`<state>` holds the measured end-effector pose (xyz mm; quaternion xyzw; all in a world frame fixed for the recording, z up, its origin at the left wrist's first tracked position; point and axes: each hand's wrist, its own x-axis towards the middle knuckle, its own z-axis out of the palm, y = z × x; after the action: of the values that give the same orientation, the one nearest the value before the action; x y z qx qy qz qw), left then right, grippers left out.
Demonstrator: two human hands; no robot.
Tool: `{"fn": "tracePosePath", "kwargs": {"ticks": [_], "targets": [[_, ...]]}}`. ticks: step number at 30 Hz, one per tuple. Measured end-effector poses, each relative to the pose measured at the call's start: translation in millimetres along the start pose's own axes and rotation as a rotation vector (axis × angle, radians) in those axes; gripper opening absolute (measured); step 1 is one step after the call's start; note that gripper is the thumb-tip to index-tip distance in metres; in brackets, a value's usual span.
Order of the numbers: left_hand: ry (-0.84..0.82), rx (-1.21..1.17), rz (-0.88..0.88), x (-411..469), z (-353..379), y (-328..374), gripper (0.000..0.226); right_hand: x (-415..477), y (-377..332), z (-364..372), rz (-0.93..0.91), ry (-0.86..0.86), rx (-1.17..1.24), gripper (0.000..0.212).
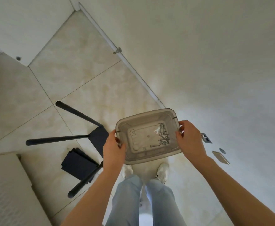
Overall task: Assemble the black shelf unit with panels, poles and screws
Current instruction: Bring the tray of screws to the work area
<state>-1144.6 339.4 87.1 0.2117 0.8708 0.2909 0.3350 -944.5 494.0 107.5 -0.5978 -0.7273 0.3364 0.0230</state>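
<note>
Though indistinct in the box [149,158], screws [163,139]; panel [99,136] half behind left hand [114,150].

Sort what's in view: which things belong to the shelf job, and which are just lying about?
For the job: plastic box, held by left hand and right hand; screws inside it; black panel with poles fitted; spare black panel on the floor.
Lying about: doorstop by the skirting; flat card and small metal piece at right, purpose unclear.
</note>
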Motion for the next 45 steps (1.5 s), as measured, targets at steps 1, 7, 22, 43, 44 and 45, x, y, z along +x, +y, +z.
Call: {"fn": "tracePosePath", "kwargs": {"ticks": [1,7,22,43,44,45], "targets": [[-0.003,-0.004,-0.009,7,14,-5,0.048,8,10,8,0.004,0.004,-0.003,0.024],[0.019,-0.019,-0.053,48,108,-43,0.048,54,78,69,0.044,0.060,0.015,0.024],[-0.052,-0.003,-0.055,170,288,-210,0.051,155,232,273,0.108,0.040,-0.027,0.030],[-0.233,-0.298,-0.112,225,366,-361,0.036,211,320,420,-0.135,0.072,-0.151,0.031],[-0.241,-0.327,-0.116,223,364,-365,0.035,210,319,421,-0.148,0.051,-0.158,0.032],[-0.246,-0.346,-0.121,219,363,-368,0.034,208,318,422,-0.156,0.027,-0.162,0.033]]}}
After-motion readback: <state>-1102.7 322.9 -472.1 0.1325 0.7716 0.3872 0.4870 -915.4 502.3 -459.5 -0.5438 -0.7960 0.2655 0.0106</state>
